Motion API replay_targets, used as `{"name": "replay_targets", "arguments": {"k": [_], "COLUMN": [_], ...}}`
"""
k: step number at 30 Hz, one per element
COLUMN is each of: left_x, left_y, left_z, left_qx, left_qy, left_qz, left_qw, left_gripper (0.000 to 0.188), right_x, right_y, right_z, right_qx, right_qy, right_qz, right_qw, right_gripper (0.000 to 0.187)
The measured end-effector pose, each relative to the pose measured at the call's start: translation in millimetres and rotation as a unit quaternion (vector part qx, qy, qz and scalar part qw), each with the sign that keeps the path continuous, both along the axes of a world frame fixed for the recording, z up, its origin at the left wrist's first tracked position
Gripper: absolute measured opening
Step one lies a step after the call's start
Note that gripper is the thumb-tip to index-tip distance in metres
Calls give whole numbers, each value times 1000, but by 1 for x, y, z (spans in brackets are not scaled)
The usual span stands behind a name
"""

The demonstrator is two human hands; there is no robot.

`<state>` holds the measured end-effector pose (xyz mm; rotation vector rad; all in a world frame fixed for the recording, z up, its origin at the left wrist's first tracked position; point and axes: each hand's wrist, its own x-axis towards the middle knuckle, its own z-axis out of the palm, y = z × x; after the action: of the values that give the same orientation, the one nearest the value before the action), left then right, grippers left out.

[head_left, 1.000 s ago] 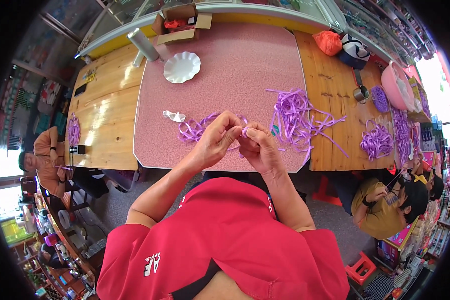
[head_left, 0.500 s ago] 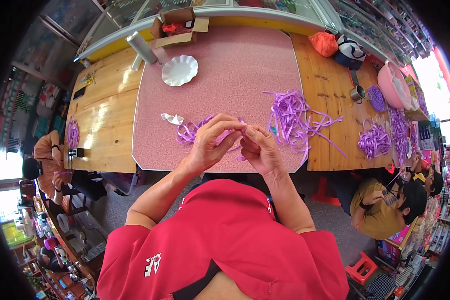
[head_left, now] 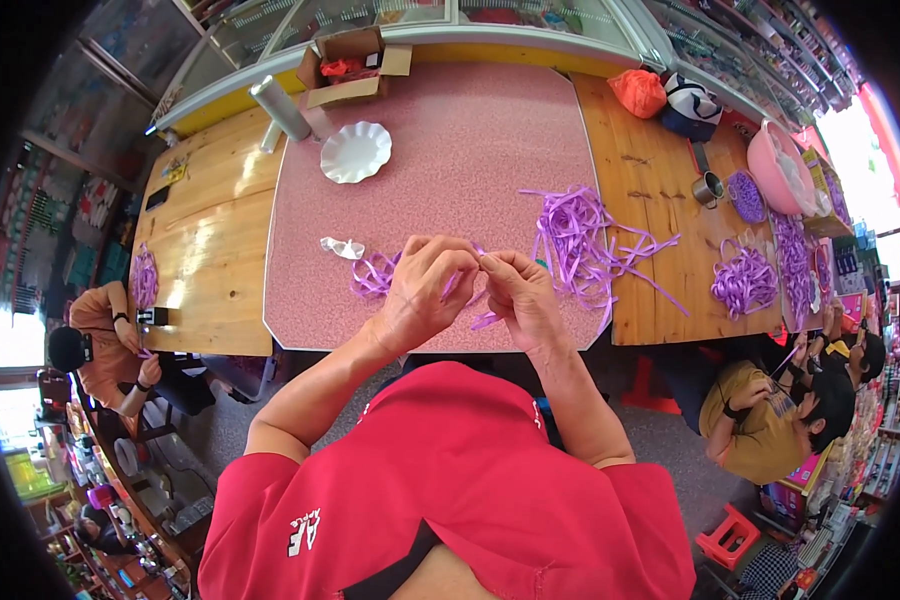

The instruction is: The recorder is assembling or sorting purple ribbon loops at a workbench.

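Note:
My left hand (head_left: 425,290) and my right hand (head_left: 518,295) meet fingertip to fingertip above the near part of the pink table mat. Between their pinched fingers runs a purple ribbon (head_left: 485,320), partly hidden by the hands; its end hangs below them. More looped purple ribbon (head_left: 372,275) lies beside and behind my left hand. A large tangled heap of purple ribbon (head_left: 574,238) rests just right of my right hand, its strands trailing to the right. Near the ribbon on the left sits a small clear-and-white crumpled piece (head_left: 343,247).
Farther back stand a white scalloped plate (head_left: 356,152), a silvery cylinder (head_left: 281,108) and an open cardboard box (head_left: 355,75). To the right are a metal cup (head_left: 707,188), a pink basin (head_left: 778,170) and another ribbon heap (head_left: 745,281). People sit at both side tables.
My hands stay together while the left one turns slightly, its back now more toward me. The view has shifted a little. At left, a seated person's hands have moved.

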<state>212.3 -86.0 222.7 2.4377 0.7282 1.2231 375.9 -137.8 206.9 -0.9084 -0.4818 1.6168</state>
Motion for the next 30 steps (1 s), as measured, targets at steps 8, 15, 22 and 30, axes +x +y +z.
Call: {"name": "replay_targets", "arguments": {"k": [8, 15, 22, 30], "left_x": [5, 1, -3, -2], "left_y": [0, 5, 5, 1], "left_z": [2, -9, -14, -22], "left_qx": [-36, -143, -198, -210], "left_qy": [-15, -46, -42, -49], "left_qz": [11, 15, 8, -11], "left_qw": [999, 989, 979, 976], "left_gripper": [22, 12, 11, 12], "right_x": [3, 9, 14, 12], "right_y": [3, 4, 2, -5], "right_z": [-9, -8, -8, -2], "right_qx": [18, 39, 111, 135], "right_qy": [2, -61, -248, -360], "right_qz": [-5, 35, 35, -12], "right_qw": [1000, 997, 962, 923], "right_gripper": [14, 13, 11, 9]}}
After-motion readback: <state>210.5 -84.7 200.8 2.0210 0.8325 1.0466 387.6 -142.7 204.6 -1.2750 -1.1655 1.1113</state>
